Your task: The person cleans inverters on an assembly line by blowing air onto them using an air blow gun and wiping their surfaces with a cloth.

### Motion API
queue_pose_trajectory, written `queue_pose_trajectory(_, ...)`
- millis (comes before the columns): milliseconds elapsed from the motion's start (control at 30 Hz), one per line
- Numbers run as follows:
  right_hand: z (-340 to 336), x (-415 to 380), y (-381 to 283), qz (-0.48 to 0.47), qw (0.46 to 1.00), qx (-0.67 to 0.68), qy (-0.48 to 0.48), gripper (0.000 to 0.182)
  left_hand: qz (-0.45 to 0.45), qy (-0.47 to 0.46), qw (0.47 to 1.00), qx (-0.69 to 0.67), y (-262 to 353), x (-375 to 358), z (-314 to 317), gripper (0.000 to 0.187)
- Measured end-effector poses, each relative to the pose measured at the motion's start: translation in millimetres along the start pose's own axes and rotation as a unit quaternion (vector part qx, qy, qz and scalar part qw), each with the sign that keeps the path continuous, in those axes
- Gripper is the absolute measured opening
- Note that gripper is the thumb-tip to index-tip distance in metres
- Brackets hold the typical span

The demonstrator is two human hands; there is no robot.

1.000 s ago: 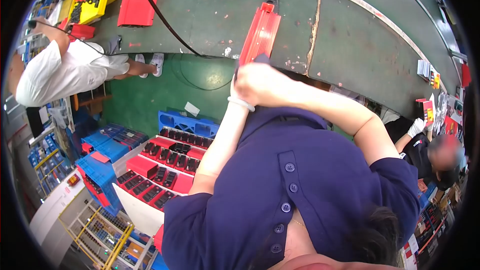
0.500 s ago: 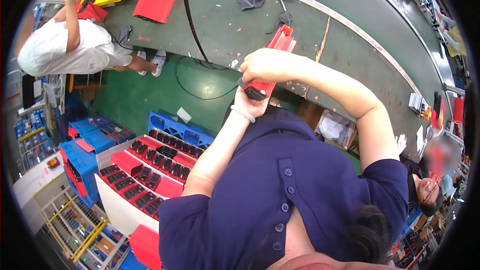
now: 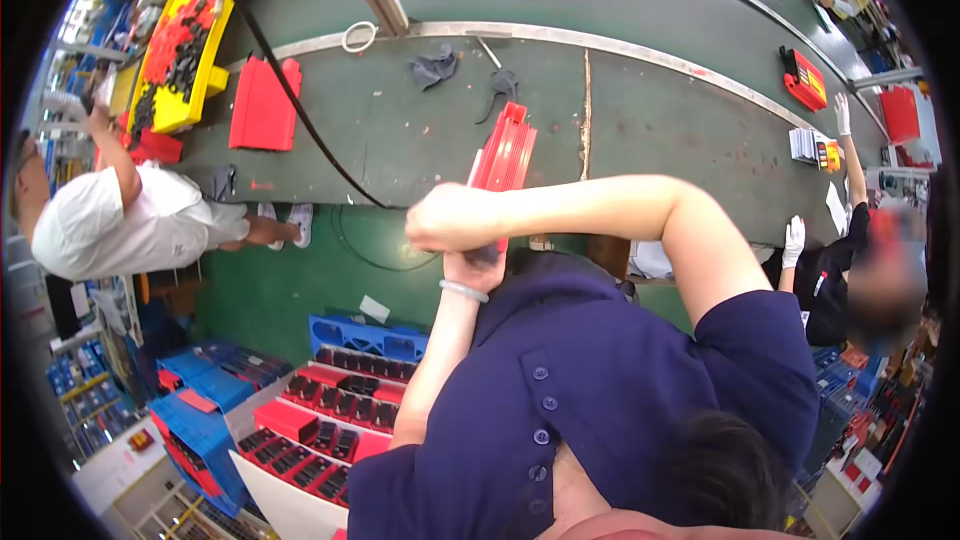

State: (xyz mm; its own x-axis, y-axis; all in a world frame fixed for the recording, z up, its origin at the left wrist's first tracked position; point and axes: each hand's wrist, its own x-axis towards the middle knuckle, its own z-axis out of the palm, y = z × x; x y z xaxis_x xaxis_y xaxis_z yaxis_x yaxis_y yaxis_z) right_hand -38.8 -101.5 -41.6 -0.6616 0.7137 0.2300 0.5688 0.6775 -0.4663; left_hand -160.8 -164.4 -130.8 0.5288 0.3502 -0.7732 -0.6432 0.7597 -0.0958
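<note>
A red ribbed case (image 3: pixel 508 155) slants up from my body over the near edge of the green bench. My left hand (image 3: pixel 472 272), below a pale bracelet, is closed around its near end. A dark part (image 3: pixel 486 253) shows only in part at that end. My right hand (image 3: pixel 450 218) is curled with its fingers closed at the left side of the same end. Whatever its fingers pinch is hidden behind the knuckles. On the bench beyond the case lie a dark corded piece (image 3: pixel 503 83) and a crumpled grey cloth (image 3: pixel 433 68).
Another red case (image 3: pixel 265 105) and a yellow bin (image 3: pixel 190 50) of red and black parts stand left. A black cable (image 3: pixel 290 90) hangs across the bench. A box of red and black units (image 3: pixel 335 410) is at lower left. Co-workers (image 3: pixel 140 215) stand on both sides.
My view has turned, so the bench sits lower and the right co-worker shows more. My right hand has come down over the case's near end and now covers the dark part there.
</note>
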Motion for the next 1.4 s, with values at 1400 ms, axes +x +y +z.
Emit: queue_pose_trajectory(1400, -2.6, -101.3, 96.0, 0.343, 0.889, 0.027, 0.301, 0.021, -0.080, 0.002, 0.993, -0.088, 10.6, 10.3, -8.1, 0.059)
